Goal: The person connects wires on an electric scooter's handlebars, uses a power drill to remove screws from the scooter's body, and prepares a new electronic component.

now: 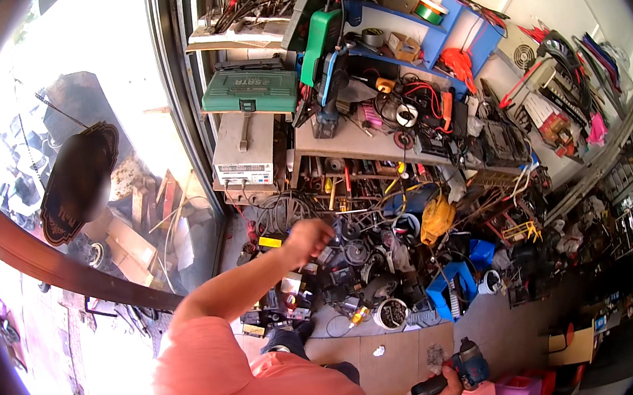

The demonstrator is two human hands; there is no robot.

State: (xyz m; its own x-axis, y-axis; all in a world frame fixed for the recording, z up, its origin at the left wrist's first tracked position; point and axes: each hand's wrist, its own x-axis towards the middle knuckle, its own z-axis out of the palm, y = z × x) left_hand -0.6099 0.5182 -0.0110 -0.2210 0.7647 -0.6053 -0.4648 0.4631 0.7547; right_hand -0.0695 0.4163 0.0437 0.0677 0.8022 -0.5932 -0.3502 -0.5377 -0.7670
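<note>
At the centre of the room, the left hand [310,238] reaches out over a heap of tools and parts [372,257] on the floor, fingers curled into a loose fist; whether it grips anything I cannot tell. At five o'clock, near the lower edge, the right hand [448,392] is wrapped around the handle of a dark blue power drill [463,372]. Between the two, at about six o'clock from the heap, a round white tub [390,314] stands by a sheet of cardboard [393,358]. At twelve o'clock a cluttered worktop [349,142] stands, with a green tool case [249,91] at eleven o'clock on a shelf.
</note>
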